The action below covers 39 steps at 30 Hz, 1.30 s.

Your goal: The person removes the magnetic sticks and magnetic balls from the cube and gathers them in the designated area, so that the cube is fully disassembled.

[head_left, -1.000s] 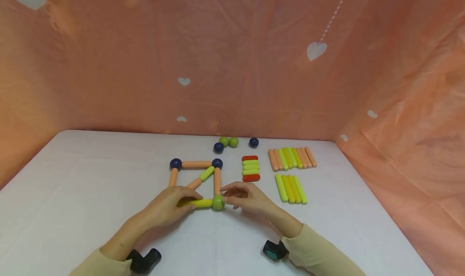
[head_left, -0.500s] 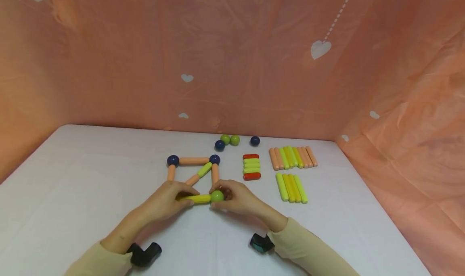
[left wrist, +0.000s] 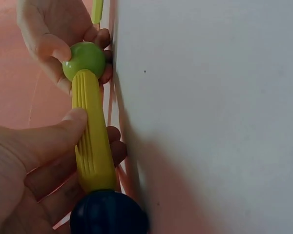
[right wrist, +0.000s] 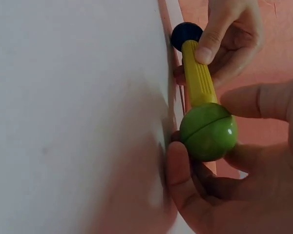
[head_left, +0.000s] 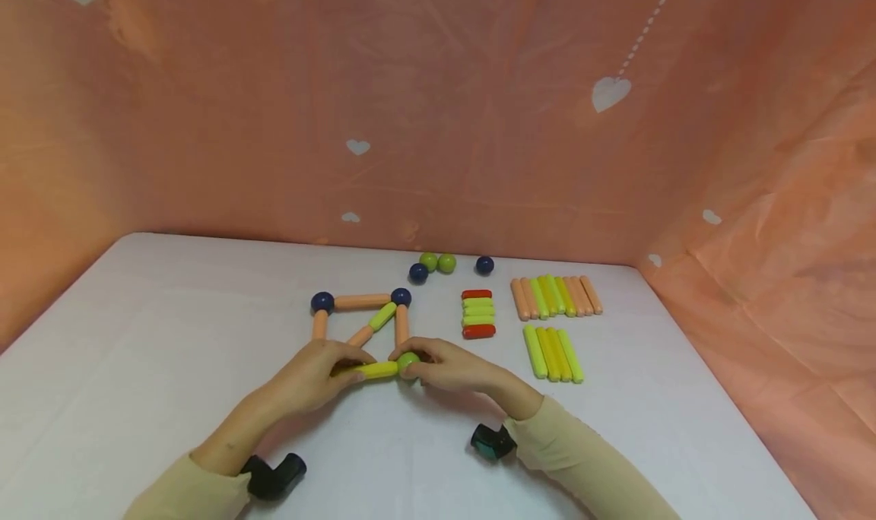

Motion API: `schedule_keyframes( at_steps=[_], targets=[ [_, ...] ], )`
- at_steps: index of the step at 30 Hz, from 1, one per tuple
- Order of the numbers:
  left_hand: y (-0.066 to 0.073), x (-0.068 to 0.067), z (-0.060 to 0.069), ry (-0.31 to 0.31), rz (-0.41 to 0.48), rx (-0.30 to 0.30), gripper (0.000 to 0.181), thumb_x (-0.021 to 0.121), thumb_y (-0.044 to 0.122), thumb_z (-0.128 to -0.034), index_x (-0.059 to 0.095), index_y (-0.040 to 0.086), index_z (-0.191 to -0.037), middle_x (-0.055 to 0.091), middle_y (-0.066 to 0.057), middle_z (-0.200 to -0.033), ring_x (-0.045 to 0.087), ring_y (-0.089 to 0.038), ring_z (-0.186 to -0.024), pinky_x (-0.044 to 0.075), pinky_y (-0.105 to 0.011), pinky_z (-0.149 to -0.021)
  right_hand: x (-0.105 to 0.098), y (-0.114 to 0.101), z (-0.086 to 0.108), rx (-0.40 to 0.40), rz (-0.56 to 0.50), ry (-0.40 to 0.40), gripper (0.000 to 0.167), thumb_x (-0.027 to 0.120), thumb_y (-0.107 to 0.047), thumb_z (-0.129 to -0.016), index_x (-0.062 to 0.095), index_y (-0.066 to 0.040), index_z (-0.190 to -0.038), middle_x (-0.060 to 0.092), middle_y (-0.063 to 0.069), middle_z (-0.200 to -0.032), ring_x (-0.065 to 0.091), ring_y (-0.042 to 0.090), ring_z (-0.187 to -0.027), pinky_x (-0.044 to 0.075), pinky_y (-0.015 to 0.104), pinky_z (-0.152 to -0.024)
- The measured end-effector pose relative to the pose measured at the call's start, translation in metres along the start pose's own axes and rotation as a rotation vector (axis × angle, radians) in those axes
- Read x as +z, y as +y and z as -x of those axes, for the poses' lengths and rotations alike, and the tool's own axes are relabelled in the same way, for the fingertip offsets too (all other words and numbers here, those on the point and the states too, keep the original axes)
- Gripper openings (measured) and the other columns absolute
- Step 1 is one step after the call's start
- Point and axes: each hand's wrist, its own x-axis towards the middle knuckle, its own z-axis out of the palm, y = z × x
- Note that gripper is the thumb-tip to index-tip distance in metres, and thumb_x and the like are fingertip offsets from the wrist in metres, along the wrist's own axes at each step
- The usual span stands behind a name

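Thumb and fingers of the left hand (head_left: 318, 372) pinched the yellow stick (left wrist: 94, 141), which lay along the near side of a frame (head_left: 360, 336) on the white table (head_left: 205, 315). One end touched the green ball (right wrist: 208, 131) — the other met a dark blue ball (left wrist: 107, 214). The right hand (head_left: 445, 366) was bent in, with its thumb and fingers round the green ball. Stick and ball looked hard and light, likely plastic, so they should not squash or break. The ball was shiny and might slip — best to hold it on two sides, round its fat middle. The stick's ridges should help a grip, so its middle seemed a good spot.
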Motion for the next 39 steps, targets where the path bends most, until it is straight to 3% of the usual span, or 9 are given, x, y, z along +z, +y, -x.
schedule_keyframes(
  at_steps=[6, 11, 15, 19, 24, 30, 33, 39],
  targets=[
    [0.000, 0.002, 0.001, 0.005, -0.058, 0.026, 0.017, 0.066, 0.008, -0.0883, 0.073, 0.009, -0.104, 0.071, 0.001, -0.095, 0.062, -0.011, -0.085, 0.053, -0.036, -0.077, -0.001, 0.002, -0.001, 0.006, 0.046, -0.042, 0.027, 0.044, -0.017, -0.097, 0.057, -0.013, -0.120, 0.055, 0.000, -0.105, 0.049, 0.014, -0.101, 0.039, 0.027, -0.090],
    [0.000, 0.004, 0.002, 0.022, -0.114, 0.027, 0.016, 0.068, 0.009, -0.0875, 0.073, 0.010, -0.103, 0.072, 0.000, -0.095, 0.065, -0.016, -0.088, 0.054, -0.041, -0.080, -0.003, 0.009, 0.004, 0.044, -0.040, -0.021, 0.024, 0.040, -0.020, -0.101, 0.056, -0.012, -0.116, 0.053, 0.001, -0.099, 0.050, 0.015, -0.094, 0.041, 0.026, -0.083],
    [0.000, 0.004, 0.004, 0.033, -0.132, 0.026, 0.016, 0.069, 0.010, -0.0870, 0.073, 0.011, -0.103, 0.073, 0.000, -0.097, 0.066, -0.019, -0.092, 0.054, -0.043, -0.082, -0.007, 0.018, 0.013, 0.004, -0.093, -0.001, 0.027, 0.047, -0.022, -0.101, 0.057, -0.010, -0.122, 0.058, 0.004, -0.102, 0.054, 0.015, -0.086, 0.047, 0.023, -0.077],
    [-0.001, 0.004, 0.005, 0.041, -0.118, 0.034, 0.017, 0.070, 0.011, -0.0858, 0.074, 0.012, -0.102, 0.073, 0.001, -0.096, 0.067, -0.018, -0.091, 0.054, -0.042, -0.080, -0.013, 0.023, 0.018, -0.026, -0.119, 0.115, 0.033, 0.058, -0.024, -0.097, 0.057, -0.011, -0.127, 0.060, 0.007, -0.108, 0.060, 0.018, -0.083, 0.051, 0.027, -0.076],
    [-0.001, 0.007, 0.004, 0.042, -0.104, 0.022, 0.017, 0.072, 0.011, -0.0846, 0.074, 0.013, -0.102, 0.073, 0.003, -0.094, 0.065, -0.015, -0.088, 0.054, -0.041, -0.079, -0.028, 0.024, 0.011, 0.036, -0.182, 0.350, 0.038, 0.065, -0.022, -0.091, 0.058, -0.009, -0.126, 0.062, 0.012, -0.113, 0.064, 0.023, -0.092, 0.052, 0.032, -0.083],
    [0.001, 0.008, 0.004, 0.065, -0.107, 0.003, 0.018, 0.073, 0.010, -0.0828, 0.074, 0.012, -0.101, 0.072, 0.003, -0.092, 0.065, -0.015, -0.086, 0.053, -0.041, -0.078, -0.049, 0.025, -0.019, 0.146, -0.041, 0.580, 0.042, 0.070, -0.021, -0.084, 0.062, -0.012, -0.123, 0.062, 0.014, -0.120, 0.059, 0.028, -0.104, 0.052, 0.033, -0.079],
    [0.002, 0.010, 0.005, 0.067, -0.102, -0.006, 0.018, 0.074, 0.010, -0.0825, 0.074, 0.012, -0.100, 0.072, 0.003, -0.092, 0.064, -0.014, -0.086, 0.053, -0.040, -0.077, -0.058, 0.026, -0.032, 0.177, 0.023, 0.636, 0.043, 0.070, -0.020, -0.084, 0.061, -0.009, -0.124, 0.061, 0.016, -0.121, 0.059, 0.030, -0.108, 0.053, 0.036, -0.084],
    [0.004, 0.012, 0.004, 0.072, -0.095, -0.040, 0.018, 0.075, 0.009, -0.0814, 0.075, 0.013, -0.099, 0.071, 0.004, -0.090, 0.062, -0.012, -0.083, 0.052, -0.039, -0.076, -0.070, 0.026, -0.051, 0.219, 0.094, 0.676, 0.041, 0.069, -0.018, -0.087, 0.059, -0.003, -0.124, 0.064, 0.016, -0.115, 0.061, 0.028, -0.104, 0.052, 0.036, -0.089]
  ],
)
